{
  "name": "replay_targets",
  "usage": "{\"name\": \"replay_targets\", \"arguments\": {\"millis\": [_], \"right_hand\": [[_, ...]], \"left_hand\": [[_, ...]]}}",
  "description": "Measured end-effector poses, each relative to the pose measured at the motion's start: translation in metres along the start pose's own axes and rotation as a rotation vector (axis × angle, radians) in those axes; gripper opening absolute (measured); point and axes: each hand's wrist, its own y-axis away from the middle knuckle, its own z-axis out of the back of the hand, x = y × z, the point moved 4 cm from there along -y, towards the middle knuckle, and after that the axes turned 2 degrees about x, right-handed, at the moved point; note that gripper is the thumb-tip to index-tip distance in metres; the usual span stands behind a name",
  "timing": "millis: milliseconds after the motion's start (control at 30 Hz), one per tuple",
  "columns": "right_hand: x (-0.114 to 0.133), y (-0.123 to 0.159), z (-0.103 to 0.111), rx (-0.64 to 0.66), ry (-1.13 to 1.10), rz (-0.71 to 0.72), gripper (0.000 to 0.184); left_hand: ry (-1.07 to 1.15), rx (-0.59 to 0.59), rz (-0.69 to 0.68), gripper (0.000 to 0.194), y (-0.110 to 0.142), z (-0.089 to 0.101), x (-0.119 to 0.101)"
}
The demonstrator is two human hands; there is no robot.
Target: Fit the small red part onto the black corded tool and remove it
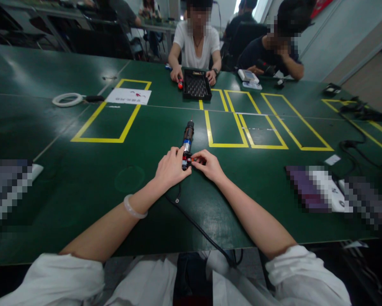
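Observation:
An electric screwdriver point(187, 138) lies on the green table point(82, 178), its tip pointing away from me and its black cable point(197, 227) running back toward my lap. My left hand point(171, 168) is closed around the tool's near end. My right hand point(209, 165) pinches a small red part point(194, 160) right beside that same end, fingertips touching it. A pale bangle point(134, 208) sits on my left wrist.
Yellow tape rectangles point(111, 112) mark the table. Across it, a person in white rests both hands by a black tray point(196, 86); another person in dark sits beside. A white cable coil point(67, 100), a paper sheet point(129, 96) and black cables point(357, 148) lie around.

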Motion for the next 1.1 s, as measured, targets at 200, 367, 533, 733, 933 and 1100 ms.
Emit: {"name": "replay_targets", "arguments": {"millis": [200,367,533,733,933,1100], "right_hand": [[0.0,0.002,0.0,-0.031,-0.088,-0.04,0.018],[-0.004,0.001,0.001,-0.054,-0.14,-0.066,0.013],[-0.002,0.002,-0.001,0.002,-0.143,-0.067,0.014],[0.0,0.003,0.001,0.029,-0.065,-0.03,0.014],[-0.002,0.003,0.003,0.048,-0.048,-0.063,0.013],[0.0,0.003,0.005,0.051,-0.025,-0.054,0.013]], "left_hand": [[-0.043,-0.005,0.008,0.069,0.001,0.002,-0.002],[-0.074,-0.02,0.013,0.068,-0.002,0.002,-0.001],[-0.114,-0.069,0.008,0.062,-0.006,0.004,0.003],[-0.144,-0.058,-0.008,0.063,-0.006,0.008,0.014],[-0.187,0.003,0.051,0.067,-0.004,0.017,0.054],[-0.196,0.064,0.186,0.074,-0.002,0.03,0.108]]}}
